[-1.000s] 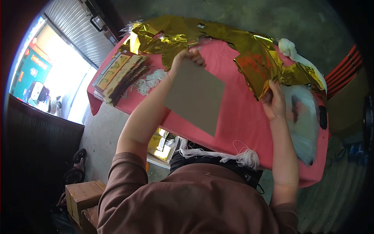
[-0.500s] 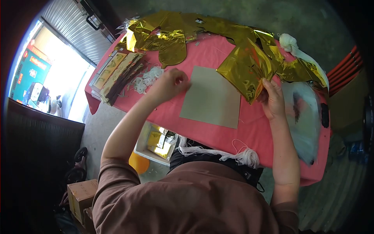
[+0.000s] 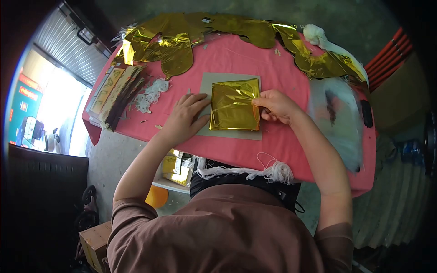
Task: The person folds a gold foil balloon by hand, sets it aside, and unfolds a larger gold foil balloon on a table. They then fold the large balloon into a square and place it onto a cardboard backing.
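A square of shiny gold foil [image 3: 232, 109] lies on a grey-beige board [image 3: 236, 135] on the pink-covered table. My right hand [image 3: 276, 106] pinches the foil's right edge between thumb and fingers. Flat against the board's left edge rests my left hand [image 3: 185, 117], its fingers stretched out and thumb apart, holding nothing. Small creases run across the foil near the pinching fingers.
Large gold foil pieces [image 3: 177, 54] drape along the far edge. Stacked papers [image 3: 114, 95] and a heap of white string [image 3: 150, 96] are at left. A clear plastic bag [image 3: 337, 123] lies at right. White yarn [image 3: 277, 172] hangs at the near edge.
My right hand has brought the gold foil left and down onto the board, where it now lies flat. My left hand has lowered from a curled pose to spread fingers at the board's edge.
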Available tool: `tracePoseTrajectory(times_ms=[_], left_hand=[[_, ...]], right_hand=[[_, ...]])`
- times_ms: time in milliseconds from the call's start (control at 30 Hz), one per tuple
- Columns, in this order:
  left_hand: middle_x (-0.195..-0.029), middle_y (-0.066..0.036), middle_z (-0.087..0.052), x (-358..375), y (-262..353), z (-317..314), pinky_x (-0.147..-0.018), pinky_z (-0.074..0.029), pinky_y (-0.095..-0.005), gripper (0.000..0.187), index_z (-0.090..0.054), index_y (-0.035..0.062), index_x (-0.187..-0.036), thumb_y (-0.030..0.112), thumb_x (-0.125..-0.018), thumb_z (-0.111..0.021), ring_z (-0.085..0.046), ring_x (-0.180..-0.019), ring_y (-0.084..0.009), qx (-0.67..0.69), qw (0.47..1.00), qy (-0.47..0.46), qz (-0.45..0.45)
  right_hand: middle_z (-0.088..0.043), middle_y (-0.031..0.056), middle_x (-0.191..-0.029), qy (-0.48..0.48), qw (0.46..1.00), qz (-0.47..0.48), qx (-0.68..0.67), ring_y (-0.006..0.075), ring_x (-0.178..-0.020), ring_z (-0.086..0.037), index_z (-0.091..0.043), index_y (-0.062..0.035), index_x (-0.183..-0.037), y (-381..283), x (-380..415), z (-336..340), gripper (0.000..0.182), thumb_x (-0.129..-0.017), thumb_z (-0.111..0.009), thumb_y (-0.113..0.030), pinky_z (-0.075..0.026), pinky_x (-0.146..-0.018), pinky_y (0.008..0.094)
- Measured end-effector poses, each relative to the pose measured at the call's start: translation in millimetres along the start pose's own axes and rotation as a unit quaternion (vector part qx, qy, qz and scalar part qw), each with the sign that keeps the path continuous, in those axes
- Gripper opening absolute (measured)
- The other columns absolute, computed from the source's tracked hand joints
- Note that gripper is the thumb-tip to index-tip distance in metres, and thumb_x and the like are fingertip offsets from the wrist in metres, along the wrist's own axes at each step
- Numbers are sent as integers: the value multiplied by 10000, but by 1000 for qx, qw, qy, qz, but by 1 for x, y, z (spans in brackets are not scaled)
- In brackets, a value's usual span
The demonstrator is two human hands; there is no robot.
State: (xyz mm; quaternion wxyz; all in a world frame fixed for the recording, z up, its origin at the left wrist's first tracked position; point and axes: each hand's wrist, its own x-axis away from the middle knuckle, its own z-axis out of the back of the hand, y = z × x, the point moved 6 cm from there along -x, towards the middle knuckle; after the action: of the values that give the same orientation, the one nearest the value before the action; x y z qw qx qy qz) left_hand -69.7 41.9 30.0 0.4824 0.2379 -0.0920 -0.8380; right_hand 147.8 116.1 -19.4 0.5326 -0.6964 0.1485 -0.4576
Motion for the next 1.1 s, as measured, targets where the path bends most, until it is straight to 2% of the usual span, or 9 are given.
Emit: tracePoseTrajectory(times_ms=[233,400,633,733,800,833,900,1000,1100], left_hand=[[-1212,-175,-506,-16,2,5,-985,-358,-417,334,-554,47,-1141,137,-820,-578,-446,-1166,-348,77,995,9,61],[-1379,-175,-375,-40,41,-35,-1062,-254,-456,438,-450,105,-1304,225,-887,-511,-285,-1322,-341,39,984,-71,-159],[-1465,-136,-251,-38,37,-55,-1108,-158,-447,525,-321,136,-1398,297,-917,-457,-152,-1381,-304,-45,978,-138,-151],[-1466,-128,-251,-39,36,-56,-1109,-152,-449,529,-315,130,-1399,308,-918,-447,-154,-1381,-300,-66,975,-148,-154],[-1461,-131,-261,-38,36,-56,-1108,-154,-451,525,-327,128,-1394,313,-916,-441,-173,-1375,-301,-68,974,-142,-165],[-1461,-131,-261,-38,36,-57,-1108,-154,-451,525,-327,128,-1394,313,-916,-441,-173,-1375,-301,-67,974,-143,-165],[-1430,-136,-320,-38,36,-56,-1102,-174,-441,504,-371,139,-1370,327,-908,-441,-220,-1360,-299,-70,976,-112,-174],[-1431,-134,-318,-38,38,-55,-1102,-174,-438,502,-372,139,-1370,323,-907,-442,-236,-1353,-299,-59,977,-113,-168],[-1432,-134,-316,-39,37,-56,-1100,-176,-441,509,-370,140,-1371,324,-903,-449,-245,-1348,-300,-58,978,-118,-164]], right_hand=[[-637,84,-682,29,999,-27,37,91,-404,-540,-572,4,-859,-6,-2,1,178,-900,-504,-156,-381,-307,184],[-639,93,-677,38,997,-27,69,102,-391,-543,-574,5,-879,-5,-3,1,190,-910,-483,-159,-391,-304,190],[-625,90,-662,48,991,-16,121,107,-365,-519,-550,4,-892,-8,-3,1,179,-906,-483,-162,-367,-292,211],[-605,74,-633,90,950,-29,296,159,-415,-549,-518,9,-942,-13,3,6,192,-881,-525,-173,-418,-360,284],[-617,109,-809,266,829,143,472,241,-672,-615,-480,12,-1029,-32,23,8,283,-854,-570,-191,-498,-598,371],[-617,109,-809,265,829,142,472,241,-672,-615,-480,12,-1029,-28,27,5,283,-854,-570,-191,-498,-598,371],[-521,161,-1183,257,741,341,519,302,-1128,-494,-424,13,-1205,-36,45,-18,426,-870,-552,-216,-390,-941,448],[-241,179,-1444,161,738,287,589,278,-1359,-217,-294,-2,-1367,-6,40,-31,560,-906,-490,-253,-157,-1095,475],[-126,181,-1492,120,749,235,609,260,-1400,-90,-177,-3,-1422,3,39,-28,624,-933,-420,-305,-39,-1113,482]])
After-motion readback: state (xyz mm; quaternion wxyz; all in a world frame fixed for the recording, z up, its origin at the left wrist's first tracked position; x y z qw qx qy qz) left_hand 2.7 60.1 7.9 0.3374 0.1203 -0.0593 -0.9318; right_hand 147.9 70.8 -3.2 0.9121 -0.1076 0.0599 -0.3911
